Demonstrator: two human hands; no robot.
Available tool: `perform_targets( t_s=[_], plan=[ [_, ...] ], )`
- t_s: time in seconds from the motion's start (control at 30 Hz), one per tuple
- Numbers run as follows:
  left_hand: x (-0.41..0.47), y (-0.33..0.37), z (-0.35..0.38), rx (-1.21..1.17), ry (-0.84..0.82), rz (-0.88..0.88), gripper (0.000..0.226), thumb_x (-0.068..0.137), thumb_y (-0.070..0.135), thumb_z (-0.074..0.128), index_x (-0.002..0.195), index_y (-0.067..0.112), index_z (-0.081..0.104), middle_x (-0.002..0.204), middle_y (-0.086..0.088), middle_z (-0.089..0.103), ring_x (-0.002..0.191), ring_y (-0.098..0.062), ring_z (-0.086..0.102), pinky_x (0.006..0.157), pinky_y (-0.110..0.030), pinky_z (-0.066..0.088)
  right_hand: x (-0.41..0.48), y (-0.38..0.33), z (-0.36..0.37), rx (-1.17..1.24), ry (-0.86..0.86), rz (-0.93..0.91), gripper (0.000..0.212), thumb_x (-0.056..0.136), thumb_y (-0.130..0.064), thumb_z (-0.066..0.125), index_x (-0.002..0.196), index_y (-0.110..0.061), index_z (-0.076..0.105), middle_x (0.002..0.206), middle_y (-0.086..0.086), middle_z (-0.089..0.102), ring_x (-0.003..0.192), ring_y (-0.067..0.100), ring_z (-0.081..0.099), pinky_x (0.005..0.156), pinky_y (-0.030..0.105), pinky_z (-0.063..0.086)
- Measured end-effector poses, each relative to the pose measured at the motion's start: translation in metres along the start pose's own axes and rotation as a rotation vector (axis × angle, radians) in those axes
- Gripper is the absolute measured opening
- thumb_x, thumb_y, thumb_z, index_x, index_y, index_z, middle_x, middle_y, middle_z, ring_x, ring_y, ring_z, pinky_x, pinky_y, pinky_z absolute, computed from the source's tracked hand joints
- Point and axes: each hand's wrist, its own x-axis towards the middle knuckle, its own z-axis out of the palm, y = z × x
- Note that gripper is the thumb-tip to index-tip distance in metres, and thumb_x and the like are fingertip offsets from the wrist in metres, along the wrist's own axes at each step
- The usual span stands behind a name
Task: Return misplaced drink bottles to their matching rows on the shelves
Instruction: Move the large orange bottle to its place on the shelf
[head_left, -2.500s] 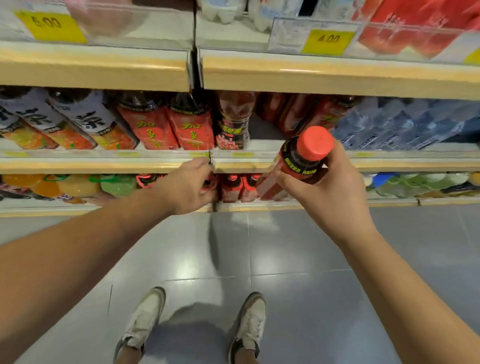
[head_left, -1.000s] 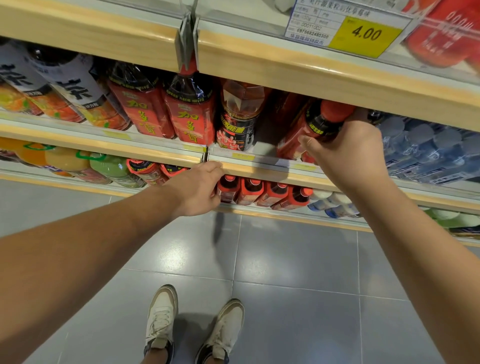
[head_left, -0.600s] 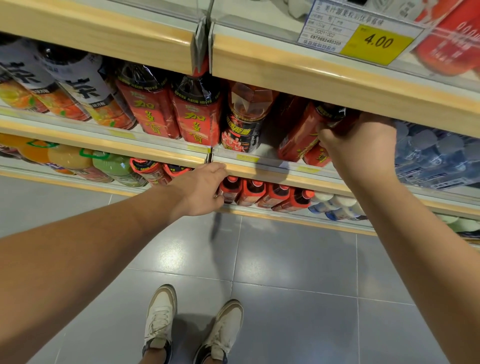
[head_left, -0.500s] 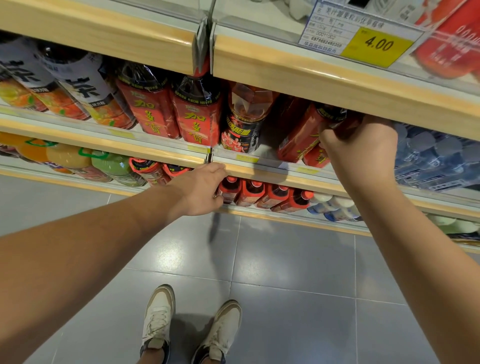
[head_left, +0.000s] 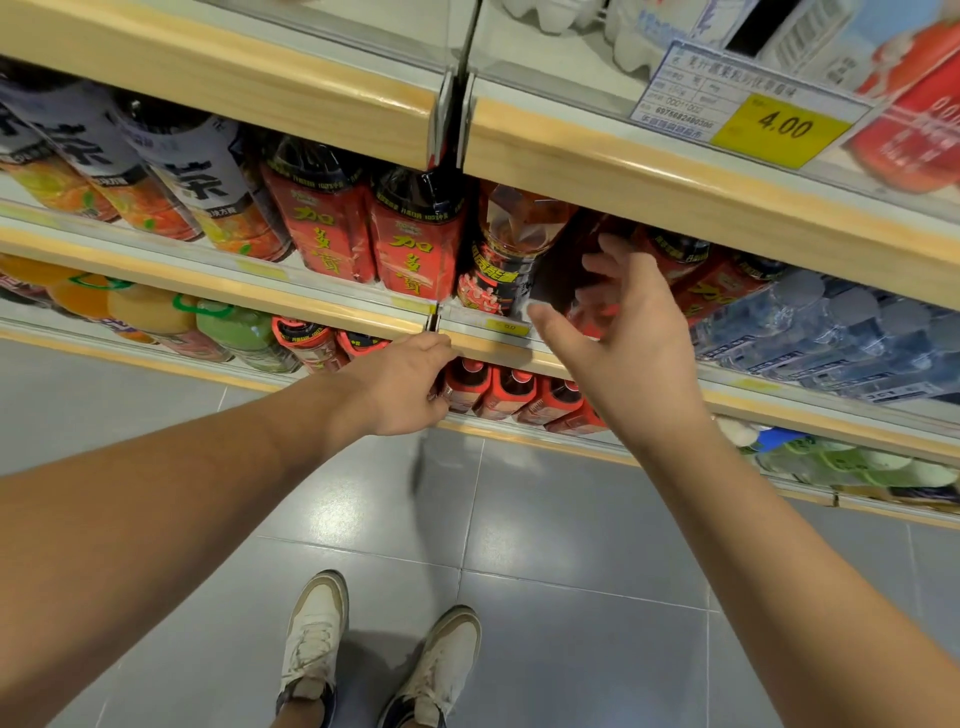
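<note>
My right hand (head_left: 623, 332) hovers with fingers spread and empty in front of the middle shelf. Just behind and right of it stand red-labelled drink bottles (head_left: 727, 280) in their row. A clear bottle with a dark label (head_left: 506, 260) stands to the hand's left, beside large red-labelled bottles (head_left: 410, 244). My left hand (head_left: 405, 384) rests with curled fingers on the wooden front edge of the middle shelf (head_left: 322, 306), above small red-capped bottles (head_left: 511, 389) on the shelf below.
Tea bottles with white labels (head_left: 171, 176) fill the shelf's left part, and wrapped water bottles (head_left: 841, 332) its right. Orange and green juice bottles (head_left: 171, 317) stand lower left. A yellow 4.00 price tag (head_left: 779, 130) hangs on the upper shelf. Grey tiled floor and my shoes lie below.
My right hand has let go of the red-capped bottle it pushed into the middle shelf's row and has drawn back, fingers spread. My left hand has stayed on the shelf edge.
</note>
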Motion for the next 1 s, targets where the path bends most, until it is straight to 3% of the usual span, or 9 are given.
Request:
perform_targets(
  t_s=[0.07,0.17,0.23,0.4,0.5,0.63,0.73,0.87,1.0],
  plan=[
    [0.000,-0.001,-0.001,-0.039,0.017,-0.001,0.063,0.097,0.036,0.056,0.153,0.020,0.031,0.156,0.001,0.032,0.144,-0.018,0.030,0.116,-0.031,0.030,0.016,-0.007,0.006,-0.008,-0.032,0.065,0.071,0.089,-0.045,0.077,0.143,-0.009,0.048,0.133,0.002,0.058,0.117,0.015,0.058,0.096,0.029,0.052],
    [0.000,0.001,-0.004,-0.144,0.108,0.012,0.065,0.095,0.034,0.059,0.152,0.020,0.032,0.153,0.002,0.035,0.140,-0.017,0.035,0.112,-0.027,0.032,0.032,-0.014,0.014,-0.018,-0.089,0.150,0.049,0.090,-0.041,0.077,0.119,-0.005,0.061,0.119,0.011,0.067,0.111,0.025,0.063,0.095,0.044,0.055],
    [0.001,0.005,-0.007,-0.211,0.196,0.015,0.070,0.096,0.034,0.058,0.155,0.018,0.026,0.155,0.002,0.032,0.141,-0.016,0.034,0.108,-0.021,0.028,0.039,-0.017,0.018,0.026,-0.112,0.175,0.036,0.090,-0.039,0.078,0.101,-0.010,0.061,0.113,0.011,0.071,0.106,0.026,0.066,0.091,0.043,0.057],
    [-0.001,0.027,-0.017,-0.440,0.417,0.070,0.071,0.097,0.033,0.058,0.156,0.012,0.024,0.152,-0.005,0.036,0.141,-0.014,0.034,0.109,-0.017,0.024,0.053,-0.026,0.027,0.153,-0.135,0.242,0.035,0.084,-0.056,0.078,0.075,-0.034,0.054,0.110,0.008,0.076,0.107,0.024,0.070,0.093,0.035,0.055],
    [0.003,0.043,-0.025,-0.565,0.500,0.066,0.069,0.096,0.030,0.061,0.153,0.013,0.026,0.140,0.002,0.038,0.128,-0.006,0.041,0.104,-0.017,0.033,0.058,-0.026,0.032,0.275,-0.057,0.208,0.032,0.083,-0.048,0.083,0.089,-0.039,0.052,0.121,0.001,0.072,0.120,0.021,0.066,0.102,0.038,0.053],
    [0.012,0.056,-0.033,-0.622,0.575,-0.032,0.052,0.095,0.026,0.063,0.137,0.009,0.039,0.123,0.003,0.038,0.088,0.005,0.048,0.070,0.004,0.037,0.062,-0.019,0.030,0.351,-0.082,0.234,0.032,0.080,-0.049,0.085,0.091,-0.039,0.057,0.113,-0.005,0.073,0.109,0.016,0.069,0.096,0.041,0.057],
    [0.015,0.063,-0.034,-0.608,0.621,-0.068,0.048,0.093,0.022,0.063,0.134,0.008,0.041,0.123,-0.002,0.042,0.105,-0.005,0.045,0.077,-0.005,0.033,0.063,-0.005,0.028,0.325,-0.124,0.208,0.027,0.081,-0.052,0.082,0.098,-0.043,0.062,0.107,-0.009,0.073,0.092,0.007,0.067,0.082,0.036,0.056],
    [0.018,0.076,-0.037,-0.609,0.657,-0.082,0.069,0.090,0.012,0.064,0.149,0.009,0.029,0.142,-0.006,0.040,0.134,-0.015,0.037,0.107,-0.019,0.032,0.050,0.035,0.039,0.296,-0.240,0.209,0.053,0.093,-0.025,0.076,0.141,-0.017,0.054,0.135,-0.004,0.065,0.125,0.008,0.060,0.106,0.032,0.048],
    [0.026,0.088,-0.037,-0.644,0.724,-0.176,0.071,0.091,0.005,0.060,0.152,0.009,0.024,0.148,-0.007,0.036,0.136,-0.019,0.040,0.107,-0.022,0.035,0.031,0.063,0.053,0.262,-0.274,0.207,0.057,0.100,-0.002,0.061,0.153,-0.010,0.041,0.152,0.001,0.051,0.138,0.012,0.049,0.116,0.026,0.038]
  ],
)
